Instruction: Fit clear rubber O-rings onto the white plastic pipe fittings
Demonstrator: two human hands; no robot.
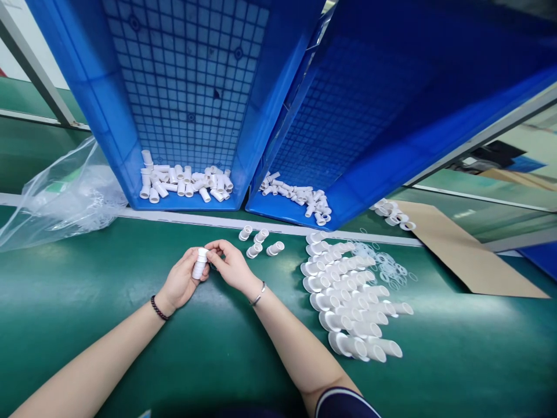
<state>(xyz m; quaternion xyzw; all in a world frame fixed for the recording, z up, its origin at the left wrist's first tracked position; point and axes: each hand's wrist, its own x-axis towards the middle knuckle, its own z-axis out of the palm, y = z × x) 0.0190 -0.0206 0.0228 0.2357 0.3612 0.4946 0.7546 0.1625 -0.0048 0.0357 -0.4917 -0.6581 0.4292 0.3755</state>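
Observation:
A short white plastic tube fitting (199, 266) with a ribbed side is held above the green table by my left hand (180, 283), whose fingers wrap round it. The thumb and fingers of my right hand (228, 264) pinch at the fitting's upper rim. Whether a thin ring lies between those fingertips I cannot make out. Just right of my hands, several similar white fittings (255, 250) stand upright on the table. Farther right are close rows of white flanged tubes (348, 302), with a loose pile of thin clear rings (387, 268) behind them.
Two tilted blue crates (256, 133) stand at the back, with white tube pieces (187, 183) in their lower ends. A clear plastic bag (82, 197) lies at left. On the right are a brown cardboard sheet (470, 252) and several white rings (394, 215).

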